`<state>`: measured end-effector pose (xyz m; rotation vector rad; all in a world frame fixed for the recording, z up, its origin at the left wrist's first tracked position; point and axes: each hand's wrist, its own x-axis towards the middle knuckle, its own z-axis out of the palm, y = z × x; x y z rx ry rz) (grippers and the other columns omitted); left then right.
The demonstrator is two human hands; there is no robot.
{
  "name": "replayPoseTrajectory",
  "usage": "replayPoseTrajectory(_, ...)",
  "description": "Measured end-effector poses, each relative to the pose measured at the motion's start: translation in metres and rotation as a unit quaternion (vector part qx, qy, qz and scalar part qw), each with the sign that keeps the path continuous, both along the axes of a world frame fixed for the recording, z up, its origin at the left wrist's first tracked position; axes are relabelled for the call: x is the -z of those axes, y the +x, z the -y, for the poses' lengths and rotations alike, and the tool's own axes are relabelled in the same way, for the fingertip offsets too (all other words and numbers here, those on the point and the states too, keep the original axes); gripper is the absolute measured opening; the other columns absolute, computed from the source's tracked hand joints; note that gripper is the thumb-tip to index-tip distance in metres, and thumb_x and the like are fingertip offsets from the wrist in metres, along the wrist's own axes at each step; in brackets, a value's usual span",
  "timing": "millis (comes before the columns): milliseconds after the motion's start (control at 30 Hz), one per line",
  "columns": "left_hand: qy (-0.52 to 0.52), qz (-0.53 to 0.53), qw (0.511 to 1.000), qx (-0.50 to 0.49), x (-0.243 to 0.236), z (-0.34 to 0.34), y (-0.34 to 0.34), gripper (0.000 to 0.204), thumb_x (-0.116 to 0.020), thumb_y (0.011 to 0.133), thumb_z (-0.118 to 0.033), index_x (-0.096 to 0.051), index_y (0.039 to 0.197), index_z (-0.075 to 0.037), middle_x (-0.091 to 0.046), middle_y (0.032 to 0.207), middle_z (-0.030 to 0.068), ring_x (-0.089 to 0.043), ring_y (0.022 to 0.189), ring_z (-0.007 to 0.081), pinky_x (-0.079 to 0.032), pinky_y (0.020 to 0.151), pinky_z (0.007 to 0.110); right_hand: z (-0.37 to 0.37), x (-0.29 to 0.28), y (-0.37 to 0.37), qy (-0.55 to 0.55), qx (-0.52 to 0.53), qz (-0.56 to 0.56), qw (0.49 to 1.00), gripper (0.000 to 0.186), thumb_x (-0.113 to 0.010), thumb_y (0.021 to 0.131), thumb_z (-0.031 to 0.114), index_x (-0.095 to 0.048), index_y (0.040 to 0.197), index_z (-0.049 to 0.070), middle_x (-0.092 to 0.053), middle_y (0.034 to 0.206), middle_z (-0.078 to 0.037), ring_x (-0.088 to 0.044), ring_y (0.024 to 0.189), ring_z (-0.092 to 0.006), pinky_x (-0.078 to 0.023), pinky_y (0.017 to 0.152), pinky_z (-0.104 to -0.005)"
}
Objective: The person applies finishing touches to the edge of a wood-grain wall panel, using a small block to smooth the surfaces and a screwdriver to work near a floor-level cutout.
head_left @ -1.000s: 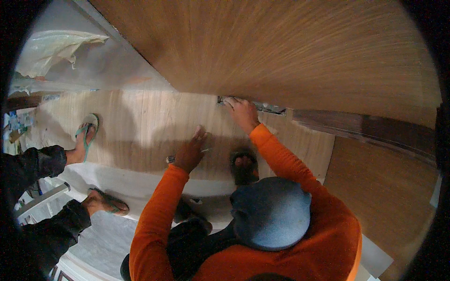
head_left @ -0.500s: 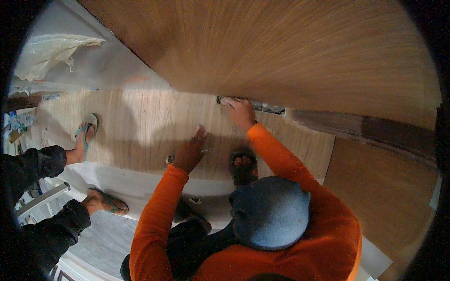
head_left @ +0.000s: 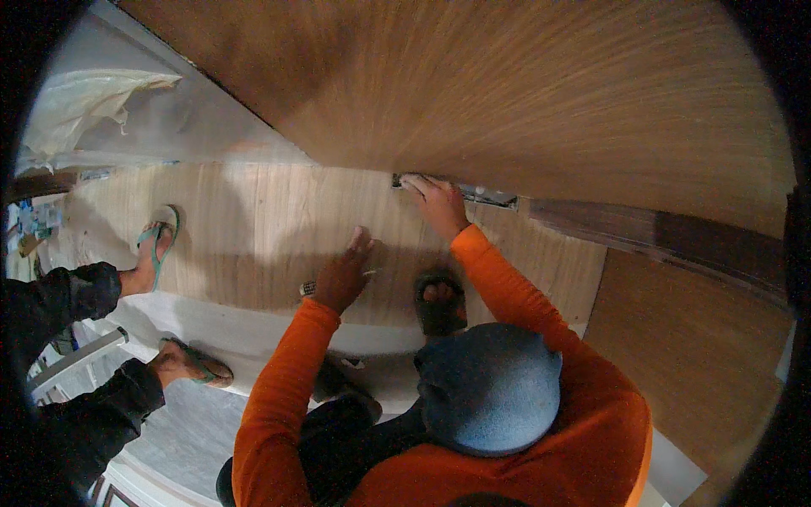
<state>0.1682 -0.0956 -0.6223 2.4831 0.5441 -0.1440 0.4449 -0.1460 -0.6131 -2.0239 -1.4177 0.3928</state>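
Note:
My right hand (head_left: 441, 207), in an orange sleeve, reaches to a narrow slot (head_left: 492, 197) at the foot of a tall wood-grain panel (head_left: 473, 93). Its fingers are pressed together at the slot's left end. The fingertips look pale and dusty, and whatever they pinch is too small to make out. My left hand (head_left: 342, 275) is low over the light wood-grain board (head_left: 262, 203), fingers stretched forward and apart from the slot. Beside its wrist a small striped object (head_left: 308, 289) shows, partly covered. Grey rough material is visible inside the slot.
Another person's sandalled feet (head_left: 160, 245) stand at the left. A dark wooden strip (head_left: 625, 228) continues right of the slot, above a brown board (head_left: 684, 338). My own sandalled foot (head_left: 439, 300) is between my arms. Pale sheeting (head_left: 106, 101) lies at the upper left.
The view has shifted very slightly. My right hand's fingers have changed pose a little at the slot, while my left hand has stayed in place.

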Motion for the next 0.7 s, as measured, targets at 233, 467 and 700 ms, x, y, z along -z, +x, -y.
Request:
replayPoseTrajectory(233, -0.067, -0.032, 0.997, -0.022, -0.013, 0.003, 0.012, 0.071, -0.072, 0.086, -0.027, -0.043, 0.149, -0.012, -0.025, 0.162, 0.0156, -0.059, 0.121, 0.0369, -0.053, 0.093, 0.047, -0.005, 0.003, 0.001, -0.140, -0.036, 0.081, 0.986, 0.022, -0.062, 0.093, 0.025, -0.071, 0.112, 0.018, -0.072, 0.112, -0.009, -0.069, 0.098, -0.0336, -0.056, 0.083, -0.0439)
replayPoseTrajectory(467, 0.000, 0.050, 0.999, -0.002, 0.004, -0.001, -0.006, 0.069, -0.071, 0.087, -0.033, -0.044, 0.148, -0.014, -0.024, 0.163, 0.0154, -0.061, 0.117, 0.0383, -0.052, 0.093, 0.048, 0.004, -0.001, -0.005, -0.110, 0.004, 0.032, 0.993, 0.025, -0.062, 0.093, 0.029, -0.073, 0.112, 0.018, -0.073, 0.105, -0.013, -0.069, 0.096, -0.0336, -0.055, 0.082, -0.0418)
replayPoseTrajectory(700, -0.098, 0.010, 0.993, -0.059, -0.004, 0.004, -0.004, 0.069, -0.073, 0.087, -0.029, -0.044, 0.148, -0.015, -0.026, 0.162, 0.0132, -0.061, 0.117, 0.0390, -0.052, 0.094, 0.048, 0.033, 0.022, -0.002, 0.030, 0.144, -0.100, 0.984, 0.020, -0.066, 0.093, 0.023, -0.075, 0.109, 0.015, -0.073, 0.095, -0.015, -0.070, 0.085, -0.0335, -0.055, 0.077, -0.0397)
